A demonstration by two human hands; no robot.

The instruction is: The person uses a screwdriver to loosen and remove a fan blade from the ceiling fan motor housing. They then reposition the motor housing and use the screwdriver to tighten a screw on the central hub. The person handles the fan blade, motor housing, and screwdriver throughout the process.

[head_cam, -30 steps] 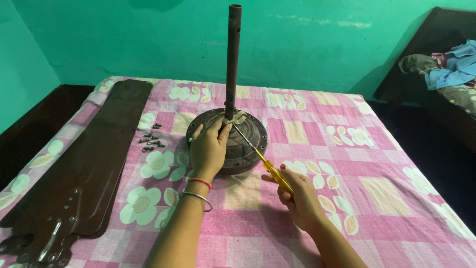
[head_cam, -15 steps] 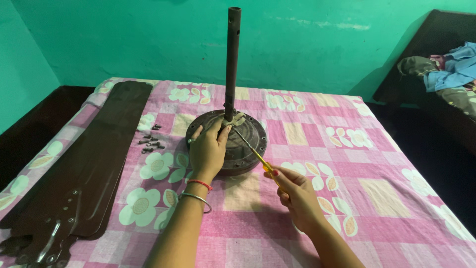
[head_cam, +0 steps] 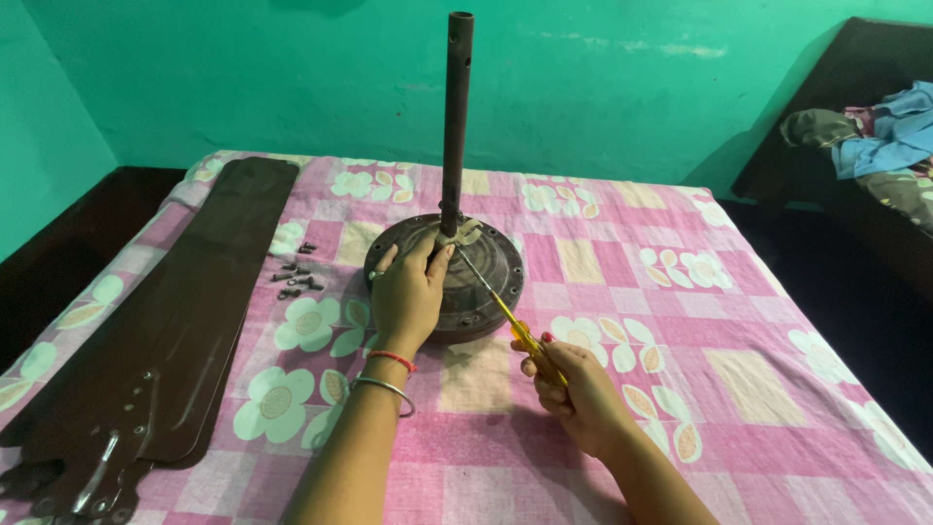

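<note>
mid-bed, left hand [head_cam: 408,292] flat on fan motor [head_cam: 445,277], right hand [head_cam: 573,389] w/ grip closed round screwdriver [head_cam: 505,313]; bed edges well apart.

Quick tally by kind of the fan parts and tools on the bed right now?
Fan motor housing with upright rod: 1
Screwdriver, yellow handle, in right hand: 1
Fan blades, brown, stacked: at least 2, exact count unclear
Loose screws: a small cluster, too small to count
Total: 4 kinds
</note>
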